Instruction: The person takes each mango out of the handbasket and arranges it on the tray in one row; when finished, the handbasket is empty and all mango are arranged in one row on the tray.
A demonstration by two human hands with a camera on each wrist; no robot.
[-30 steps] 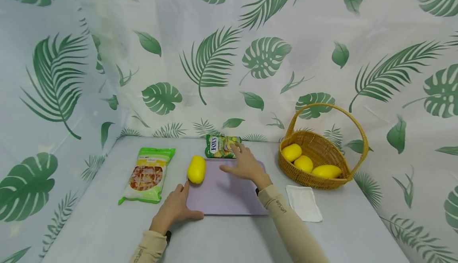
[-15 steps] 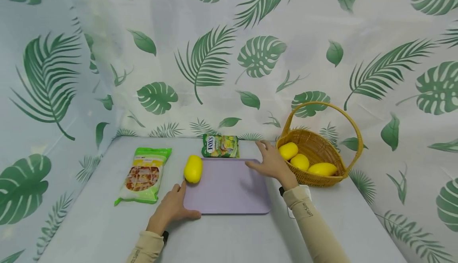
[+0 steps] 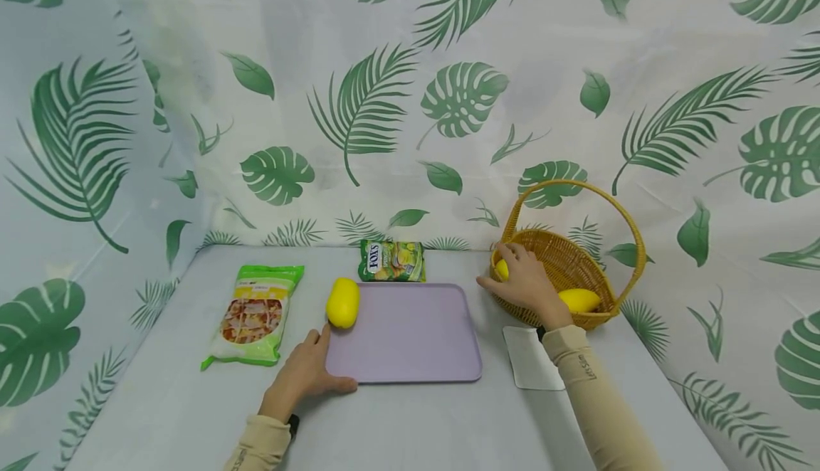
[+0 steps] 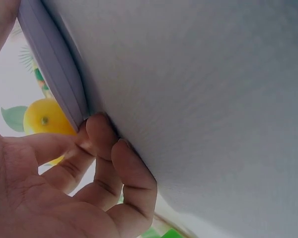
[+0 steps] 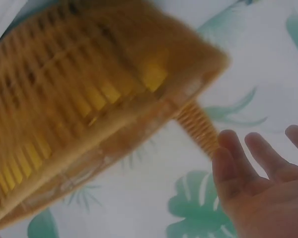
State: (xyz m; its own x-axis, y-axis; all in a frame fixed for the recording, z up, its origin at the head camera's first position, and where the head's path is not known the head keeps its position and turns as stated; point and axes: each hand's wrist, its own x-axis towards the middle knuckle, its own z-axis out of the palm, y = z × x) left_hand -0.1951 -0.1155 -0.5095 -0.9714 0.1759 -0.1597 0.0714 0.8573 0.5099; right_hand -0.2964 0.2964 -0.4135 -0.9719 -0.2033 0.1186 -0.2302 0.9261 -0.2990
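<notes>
My left hand [image 3: 306, 373] rests at the near left corner of a lilac tray [image 3: 410, 336], thumb at the front edge and fingers at the left edge. In the left wrist view, the fingertips [image 4: 100, 131] touch the tray's rim low on the tabletop. An oblong yellow fruit [image 3: 343, 303] lies on the tray's far left corner. My right hand [image 3: 527, 279] is over the left side of a wicker basket [image 3: 551, 243], fingers spread and holding nothing, partly covering a yellow fruit [image 3: 502, 270]. Another yellow fruit [image 3: 579, 300] shows beside the wrist.
A green-and-white food bag [image 3: 253, 314] lies left of the tray. Behind the tray is a green Fox's candy bag [image 3: 392, 261]. A flat white packet [image 3: 532, 361] lies between tray and basket, near the right forearm. The basket's tall handle [image 3: 583, 184] arches over it.
My right hand has moved right, from above the tray to over the basket. My left hand has stayed at the tray's corner. The view has shifted slightly.
</notes>
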